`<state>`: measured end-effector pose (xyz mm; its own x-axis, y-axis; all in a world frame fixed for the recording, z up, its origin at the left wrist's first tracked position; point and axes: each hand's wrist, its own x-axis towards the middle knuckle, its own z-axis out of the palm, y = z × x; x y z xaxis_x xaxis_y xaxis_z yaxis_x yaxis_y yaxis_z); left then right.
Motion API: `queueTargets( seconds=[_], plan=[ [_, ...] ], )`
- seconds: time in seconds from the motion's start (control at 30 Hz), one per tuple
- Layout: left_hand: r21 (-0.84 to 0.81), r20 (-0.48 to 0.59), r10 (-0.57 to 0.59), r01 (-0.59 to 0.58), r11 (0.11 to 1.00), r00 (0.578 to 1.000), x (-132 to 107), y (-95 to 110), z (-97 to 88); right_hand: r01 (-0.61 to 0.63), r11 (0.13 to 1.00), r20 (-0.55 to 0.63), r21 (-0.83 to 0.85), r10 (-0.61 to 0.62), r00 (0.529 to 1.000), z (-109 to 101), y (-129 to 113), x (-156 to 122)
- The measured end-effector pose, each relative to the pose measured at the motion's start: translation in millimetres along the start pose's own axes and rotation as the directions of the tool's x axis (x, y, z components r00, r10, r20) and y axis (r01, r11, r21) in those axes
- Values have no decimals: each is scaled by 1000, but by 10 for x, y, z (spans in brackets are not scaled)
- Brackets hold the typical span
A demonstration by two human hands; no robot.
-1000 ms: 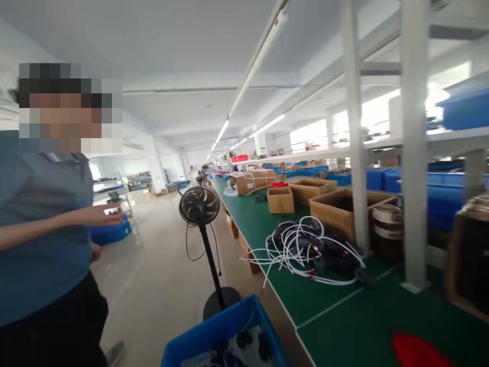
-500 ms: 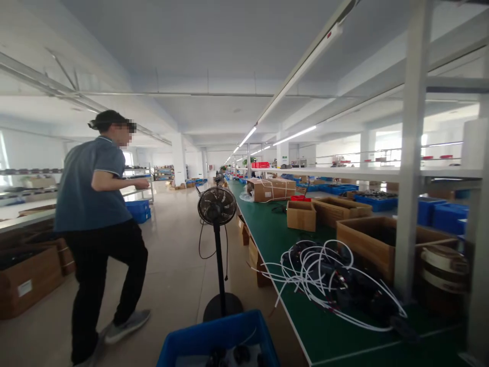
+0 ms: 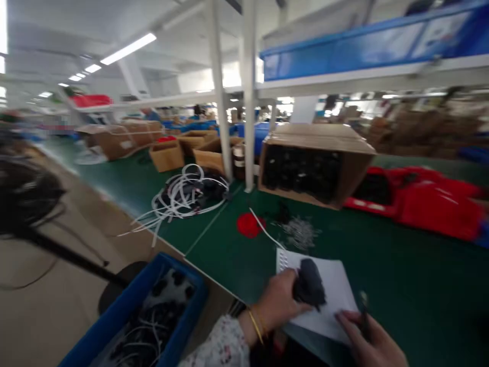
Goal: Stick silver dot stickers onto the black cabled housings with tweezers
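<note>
Sheet (image 3: 340, 285) on table (image 3: 412, 275), near the front edge. Part (image 3: 310, 283) over sheet, in left hand (image 3: 277, 306); right hand (image 3: 369, 336) at sheet's near right corner. Behind sheet: pile of pieces (image 3: 301, 232), disc (image 3: 250, 225) to its left. Carton (image 3: 321, 135) behind pile. Farther left, cable bundle (image 3: 187, 196). Bin (image 3: 199, 285) left of table edge.

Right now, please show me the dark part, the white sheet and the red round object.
Dark part (image 3: 309, 283), head view, on its body's middle.
White sheet (image 3: 336, 290), head view, on its uncovered area.
Red round object (image 3: 249, 225), head view, near its centre.
</note>
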<state>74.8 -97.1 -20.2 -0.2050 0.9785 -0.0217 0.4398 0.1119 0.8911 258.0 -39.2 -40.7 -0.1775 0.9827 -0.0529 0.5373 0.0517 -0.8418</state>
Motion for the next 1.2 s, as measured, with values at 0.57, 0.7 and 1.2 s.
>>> queueTargets(
  seconds=[0.57,0.7,1.2],
  plan=[
    [38,-5,0,0,999,1000,111,-184,134,343,939,-4,7,-343,939,170,-40,47],
    [8,-10,-19,19,1000,1000,112,-170,138,520,849,-8,-88,-523,852,194,128,-32],
    [-949,26,-358,136,285,934,450,242,-334,408,912,453,-32,-351,820,1,-327,416]
  ],
)
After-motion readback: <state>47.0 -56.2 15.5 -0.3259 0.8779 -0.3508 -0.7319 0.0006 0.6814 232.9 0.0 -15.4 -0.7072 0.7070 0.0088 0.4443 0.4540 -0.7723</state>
